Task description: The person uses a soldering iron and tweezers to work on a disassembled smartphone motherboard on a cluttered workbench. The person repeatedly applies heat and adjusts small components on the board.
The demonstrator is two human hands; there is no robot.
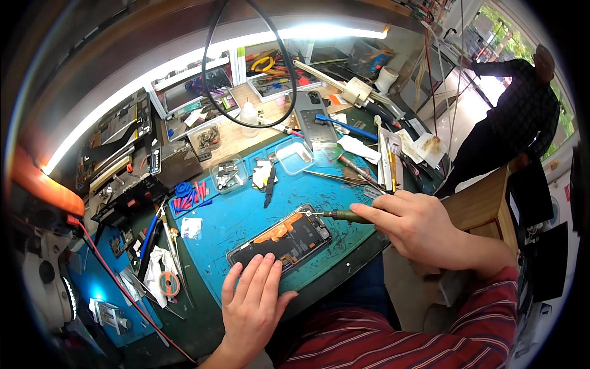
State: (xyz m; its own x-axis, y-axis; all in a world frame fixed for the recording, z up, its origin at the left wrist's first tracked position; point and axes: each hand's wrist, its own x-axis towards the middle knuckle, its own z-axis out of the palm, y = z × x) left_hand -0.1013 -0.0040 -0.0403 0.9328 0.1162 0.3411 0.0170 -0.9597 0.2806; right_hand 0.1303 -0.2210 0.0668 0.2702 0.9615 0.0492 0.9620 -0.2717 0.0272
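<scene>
An opened smartphone lies slantwise on the blue work mat, its black battery and an orange flex cable showing. Fingers outstretched, my left hand rests flat on the phone's near left end. From the right, my right hand grips a screwdriver with a green handle. Its thin metal tip reaches the phone's upper right part, near the end of the orange cable. Whether the tip sits in a screw is too small to tell.
Behind the phone stand clear plastic boxes of small parts and a black spudger. Tweezers and a blue brush lie at the back right. A solder spool is at left. Another person stands at the far right.
</scene>
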